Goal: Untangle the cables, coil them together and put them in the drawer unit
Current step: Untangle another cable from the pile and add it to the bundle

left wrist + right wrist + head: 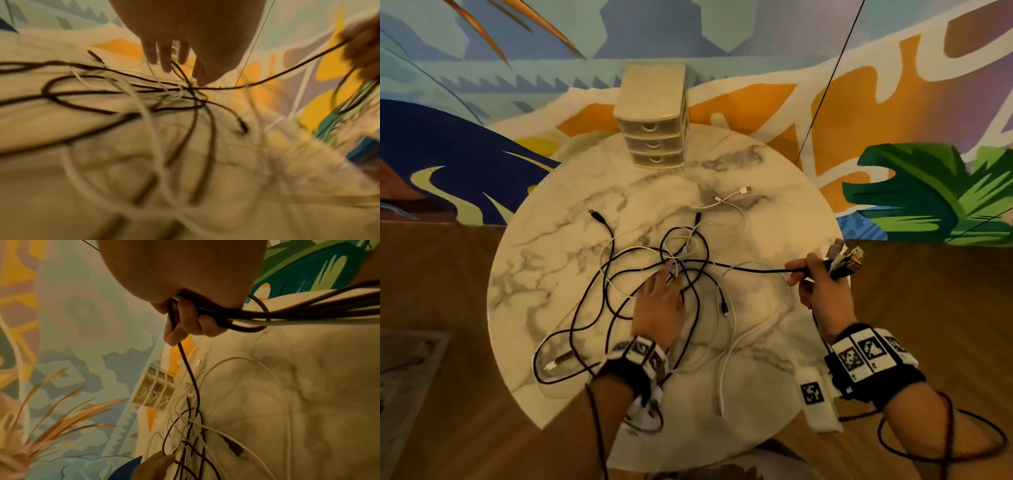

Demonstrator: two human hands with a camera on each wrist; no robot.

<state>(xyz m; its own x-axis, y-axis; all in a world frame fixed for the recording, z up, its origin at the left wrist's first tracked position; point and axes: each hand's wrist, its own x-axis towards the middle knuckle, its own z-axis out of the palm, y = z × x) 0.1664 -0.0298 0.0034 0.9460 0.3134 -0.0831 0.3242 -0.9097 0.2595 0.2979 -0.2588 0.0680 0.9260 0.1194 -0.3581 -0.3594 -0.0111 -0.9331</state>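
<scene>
A black cable (756,269) is pinched by the right hand (822,284). The tangled cables (674,260) are pressed onto the surface (544,240) by the left hand's (659,308) straight, spread fingers (165,55).

The bench (774,212) has a smooth, polished marble-pattern top, cream with grey veining. The drawer unit (654,113) appears to be matt beige plastic. The black cables (592,308) look braided and matt; the white cables (726,370) look smooth-jacketed. The floor (448,274) is wood-grain.
</scene>
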